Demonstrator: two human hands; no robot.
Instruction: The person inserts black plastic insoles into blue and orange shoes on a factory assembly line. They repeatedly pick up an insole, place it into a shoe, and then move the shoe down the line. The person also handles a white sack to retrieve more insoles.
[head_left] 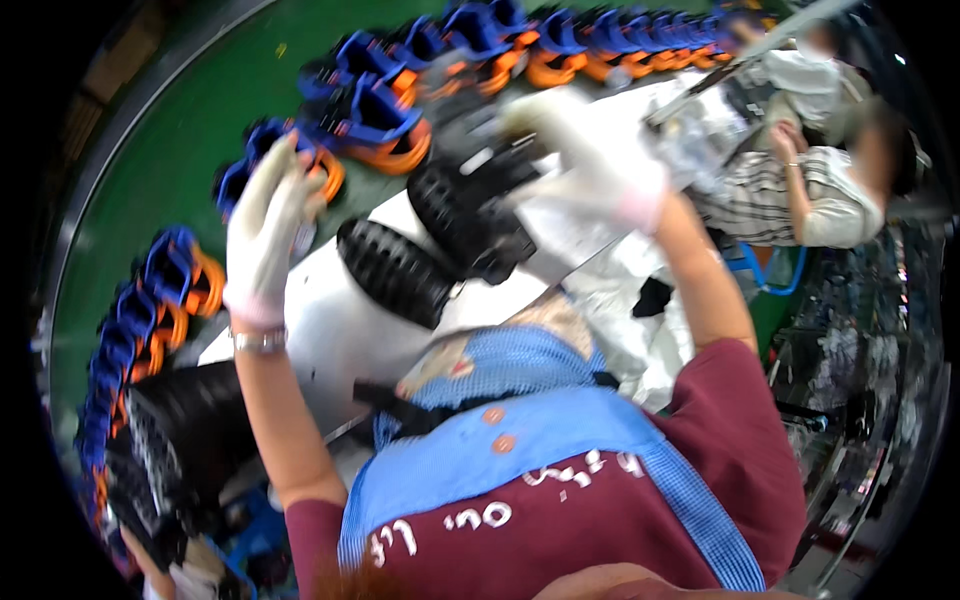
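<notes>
While the left hand point(262, 242) extends empty fingers point(258, 182) forward, the right hand point(605, 155) slants inward, its grasp unclear.

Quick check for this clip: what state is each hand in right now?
Left hand: open, raised, nothing visible in it.
Right hand: cannot be told; blurred beside the black footwear, grip unclear.

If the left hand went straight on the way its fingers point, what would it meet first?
Probably the blue-and-orange item on the green surface, around the fingertips of the left hand; the height between them is unclear.
</notes>
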